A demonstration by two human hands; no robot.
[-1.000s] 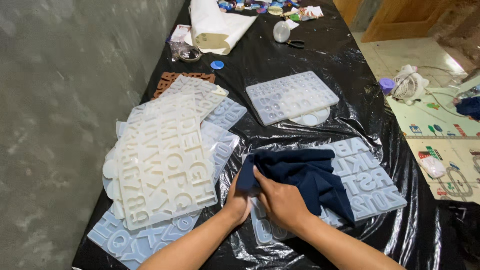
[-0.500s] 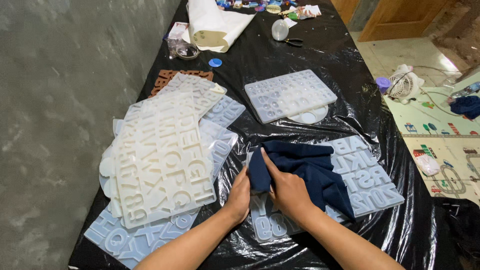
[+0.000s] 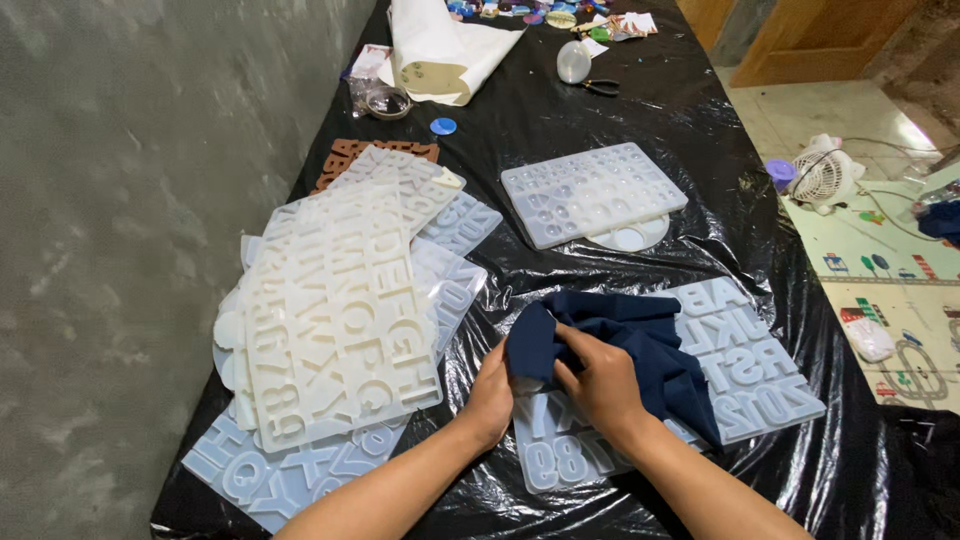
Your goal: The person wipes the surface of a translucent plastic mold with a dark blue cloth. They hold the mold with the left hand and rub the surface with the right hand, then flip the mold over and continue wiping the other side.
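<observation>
**A:** so what are the hands actually doing here?

**B:** Both are on a dark blue cloth (image 3: 640,345) that's bunched up on top of a pale translucent letter mould (image 3: 745,365). The right hand (image 3: 600,385) is curled shut over a fold of the cloth, fingers bent down into it, pressing it onto the mould. The left hand (image 3: 492,392) sits just beside it at the cloth's left edge, fingers tucked under or against the fabric (can't tell if it's properly pinching it or just bracing, since the fingertips are hidden).

**A:** and where's that mould sitting?

**B:** Flat on the table, which is covered in shiny black plastic sheeting (image 3: 600,270), near the front edge and right of centre. The cloth covers the mould's left and middle part; raised letters and numbers show on the uncovered right side and along the bottom by the wrists.

**A:** anything else around?

**B:** Loads. To the left there's a messy stack of similar letter moulds (image 3: 340,320), whitish on top and bluish underneath, with a brown one (image 3: 345,155) poking out at the far end. Further back in the middle is another clear mould with small round cavities (image 3: 590,192). At the far end there's a roll of white paper (image 3: 440,45), a small blue cap (image 3: 443,126) and some pliers (image 3: 600,87). Off the table on the right, a small white fan (image 3: 825,175) sits on the floor by a patterned play mat (image 3: 900,290).
</observation>
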